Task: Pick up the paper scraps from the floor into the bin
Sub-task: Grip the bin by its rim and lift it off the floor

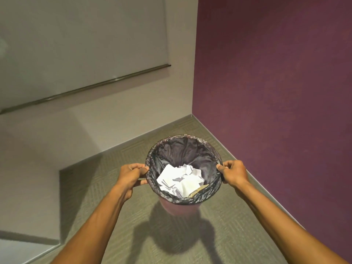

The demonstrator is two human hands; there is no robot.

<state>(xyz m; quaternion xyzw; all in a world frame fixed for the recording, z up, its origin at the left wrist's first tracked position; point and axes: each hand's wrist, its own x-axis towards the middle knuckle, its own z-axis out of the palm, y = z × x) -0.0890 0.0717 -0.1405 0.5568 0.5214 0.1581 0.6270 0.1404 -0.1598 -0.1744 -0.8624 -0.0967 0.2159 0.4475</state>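
Black, crinkled plastic liner (182,149) is folded over the round rim of a pinkish bin (180,206), seen near the room's corner on ribbed grey-green carpet (114,187). White crumpled paper scraps (181,180) are heaped inside it. The rim is pinched on opposite sides, by the curled fingers and thumb of the left hand (131,174) and of the right hand (234,173). A textured purple wall (276,92) stands to the right. A smooth beige wall (95,126) with a metal rail (85,88) lies behind.

Tan scrap (200,188) — half under the white paper scraps (181,181), identity unclear
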